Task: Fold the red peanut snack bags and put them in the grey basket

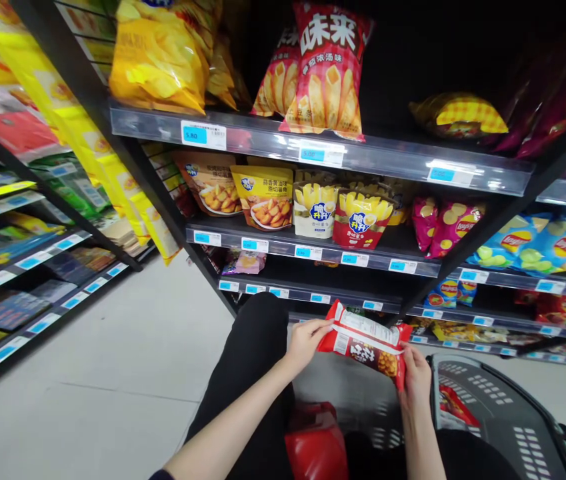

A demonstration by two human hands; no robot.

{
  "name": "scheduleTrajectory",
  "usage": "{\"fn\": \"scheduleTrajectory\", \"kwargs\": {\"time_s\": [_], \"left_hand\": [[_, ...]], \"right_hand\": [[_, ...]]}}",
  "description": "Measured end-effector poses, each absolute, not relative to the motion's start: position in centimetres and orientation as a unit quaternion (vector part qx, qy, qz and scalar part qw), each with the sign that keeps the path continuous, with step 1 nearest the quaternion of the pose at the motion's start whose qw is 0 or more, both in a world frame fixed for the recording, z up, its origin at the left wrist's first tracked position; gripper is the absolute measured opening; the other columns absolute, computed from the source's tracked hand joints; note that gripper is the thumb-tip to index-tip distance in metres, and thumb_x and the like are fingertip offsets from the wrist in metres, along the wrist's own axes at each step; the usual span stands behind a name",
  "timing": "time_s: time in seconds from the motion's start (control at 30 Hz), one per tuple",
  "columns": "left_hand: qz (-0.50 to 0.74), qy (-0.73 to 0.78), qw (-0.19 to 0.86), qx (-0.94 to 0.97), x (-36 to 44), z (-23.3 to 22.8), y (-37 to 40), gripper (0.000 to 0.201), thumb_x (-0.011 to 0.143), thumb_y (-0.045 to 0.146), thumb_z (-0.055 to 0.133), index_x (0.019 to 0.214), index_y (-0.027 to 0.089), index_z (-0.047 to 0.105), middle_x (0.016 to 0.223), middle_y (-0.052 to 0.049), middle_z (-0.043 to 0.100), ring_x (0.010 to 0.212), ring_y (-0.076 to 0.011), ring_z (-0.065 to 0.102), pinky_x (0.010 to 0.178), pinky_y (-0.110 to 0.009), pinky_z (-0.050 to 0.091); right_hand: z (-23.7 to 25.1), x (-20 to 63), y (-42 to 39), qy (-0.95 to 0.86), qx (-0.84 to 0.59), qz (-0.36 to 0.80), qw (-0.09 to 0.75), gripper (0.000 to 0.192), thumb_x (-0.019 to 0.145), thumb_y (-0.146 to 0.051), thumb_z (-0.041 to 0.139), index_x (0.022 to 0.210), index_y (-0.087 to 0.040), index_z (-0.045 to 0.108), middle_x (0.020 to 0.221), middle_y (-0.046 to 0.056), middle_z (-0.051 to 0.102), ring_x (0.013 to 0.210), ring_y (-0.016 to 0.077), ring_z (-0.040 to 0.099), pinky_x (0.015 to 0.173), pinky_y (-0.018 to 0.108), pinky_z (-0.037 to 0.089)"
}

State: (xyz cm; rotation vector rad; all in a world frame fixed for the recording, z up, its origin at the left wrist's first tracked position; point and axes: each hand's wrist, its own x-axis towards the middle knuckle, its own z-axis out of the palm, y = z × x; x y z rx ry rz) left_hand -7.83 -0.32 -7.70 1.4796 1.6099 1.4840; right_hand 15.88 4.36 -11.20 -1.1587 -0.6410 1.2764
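Between my two hands I hold a red snack packet [365, 340], level and slightly tilted, with its printed back panel and a nut picture facing up. My left hand [307, 343] pinches its left end. On the right end, my right hand [415, 373] has its thumb and fingers closed. Below the packet a red shiny bag [315, 440] sits by my leg, partly cut off by the frame. A grey shopping basket [500, 413] stands at my right, with a red packet [457, 407] inside.
Shelves ahead hold yellow chip bags [160, 60], red snack bags [330, 73], several fries pouches [363, 217] and blue chip bags [563, 243]. Yellow packets hang in a strip [80, 133] at the left. Another shelf unit [27, 267] stands across the tiled floor [127, 360].
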Motion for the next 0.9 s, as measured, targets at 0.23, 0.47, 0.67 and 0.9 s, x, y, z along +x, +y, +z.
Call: {"fn": "scheduleTrajectory", "kwargs": {"time_s": [0.23,0.47,0.67,0.9], "left_hand": [[0.413,0.639,0.094,0.642,-14.5,-2.6,-6.1,0.021,0.088,0.023,0.043,0.084,0.018,0.063,0.082,-0.002,0.069,0.072,-0.0132,0.063,0.068,-0.023,0.047],[0.176,0.746,0.05,0.64,-20.7,-1.4,-17.7,0.026,0.091,0.024,0.034,0.078,0.018,0.056,0.063,-0.002,0.057,0.068,-0.0167,0.051,0.062,-0.027,0.042],[0.195,0.732,0.078,0.648,-20.5,-1.4,-18.8,0.023,0.09,0.019,0.033,0.082,0.019,0.055,0.098,-0.007,0.052,0.092,-0.0191,0.046,0.08,-0.034,0.042],[0.215,0.658,0.223,0.686,-22.3,-1.8,-17.3,0.024,0.092,0.018,0.024,0.088,0.017,0.048,0.091,-0.006,0.051,0.079,-0.0137,0.05,0.074,-0.025,0.044]], "right_hand": [[-8.9,11.5,2.2,-0.464,-0.471,0.543,0.518,0.022,0.049,-0.031,0.076,0.066,-0.019,0.071,0.073,0.005,0.069,0.066,0.0195,0.062,0.06,0.029,0.049],[-9.8,3.2,-3.9,-0.595,-0.413,0.599,0.343,0.03,0.072,-0.046,0.059,0.062,-0.018,0.057,0.059,0.0,0.059,0.055,0.0145,0.053,0.052,0.023,0.043],[-11.0,2.8,-4.4,-0.646,-0.432,0.565,0.278,0.037,0.078,-0.054,0.049,0.062,-0.02,0.048,0.056,-0.002,0.054,0.054,0.0142,0.049,0.053,0.023,0.039],[-11.1,2.4,-4.2,-0.662,-0.442,0.547,0.26,0.041,0.079,-0.058,0.043,0.06,-0.022,0.042,0.051,-0.004,0.047,0.05,0.0133,0.044,0.051,0.023,0.036]]}}
